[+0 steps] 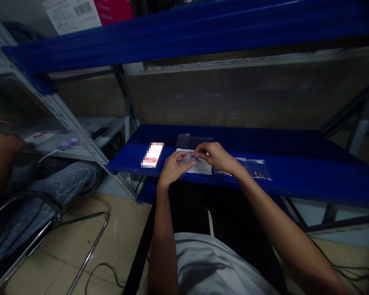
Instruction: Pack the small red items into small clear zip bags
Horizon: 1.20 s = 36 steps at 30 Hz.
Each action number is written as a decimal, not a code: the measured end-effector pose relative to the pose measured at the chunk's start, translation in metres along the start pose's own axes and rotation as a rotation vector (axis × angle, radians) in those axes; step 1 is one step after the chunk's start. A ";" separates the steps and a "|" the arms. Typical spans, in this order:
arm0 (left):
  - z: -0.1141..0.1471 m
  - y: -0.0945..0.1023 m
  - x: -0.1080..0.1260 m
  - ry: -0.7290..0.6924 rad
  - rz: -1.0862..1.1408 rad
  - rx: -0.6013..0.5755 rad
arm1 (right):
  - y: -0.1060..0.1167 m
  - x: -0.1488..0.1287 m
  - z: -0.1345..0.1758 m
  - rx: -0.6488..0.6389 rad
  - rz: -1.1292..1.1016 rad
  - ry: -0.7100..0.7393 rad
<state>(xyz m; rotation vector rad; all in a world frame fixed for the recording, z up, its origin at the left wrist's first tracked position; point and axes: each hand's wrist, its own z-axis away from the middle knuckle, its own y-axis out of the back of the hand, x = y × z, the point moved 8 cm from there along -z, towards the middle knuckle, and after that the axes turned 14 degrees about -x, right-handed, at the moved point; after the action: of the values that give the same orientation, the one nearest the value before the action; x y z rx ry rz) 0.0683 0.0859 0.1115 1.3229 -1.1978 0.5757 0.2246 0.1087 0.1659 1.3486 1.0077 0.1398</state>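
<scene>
Above the blue shelf, my left hand (172, 169) is closed on a small clear plastic bag (189, 159). My right hand (217, 156) has its fingertips pinched together at the mouth of that bag; what they hold is too small to make out. Under both hands lies a white sheet (204, 166), paper or cloth. To the right of it is a clear bag with small reddish beads (258, 170). Another clear bag (224, 172) lies partly hidden behind my right wrist. Behind the sheet lies a flat clear bag (193, 140).
A lit phone (153, 155) lies left of my hands on the blue shelf (298, 151). A blue shelf beam (203, 35) crosses overhead. At left are another person's arm (3, 153), a metal chair frame (103, 217) and a grey side shelf (76, 153). Cables lie on the floor.
</scene>
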 end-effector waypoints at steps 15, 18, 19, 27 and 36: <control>-0.006 -0.016 0.002 -0.087 0.036 -0.074 | -0.011 0.000 -0.009 -0.148 -0.078 0.131; -0.007 -0.016 0.003 -0.092 0.036 -0.066 | -0.012 0.001 -0.005 -0.147 -0.135 0.134; -0.007 -0.016 0.004 -0.096 0.035 -0.064 | -0.011 0.002 -0.003 -0.137 -0.158 0.128; 0.000 0.001 0.003 -0.037 -0.034 0.040 | -0.010 0.060 0.007 0.092 -0.062 -0.114; 0.004 0.017 -0.010 0.002 -0.066 0.141 | -0.058 0.090 -0.016 0.008 0.209 -0.305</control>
<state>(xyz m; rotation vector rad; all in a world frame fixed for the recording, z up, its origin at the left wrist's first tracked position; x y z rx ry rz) 0.0487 0.0886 0.1086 1.4751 -1.1241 0.6237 0.2418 0.1596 0.0718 1.4309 0.6120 0.0837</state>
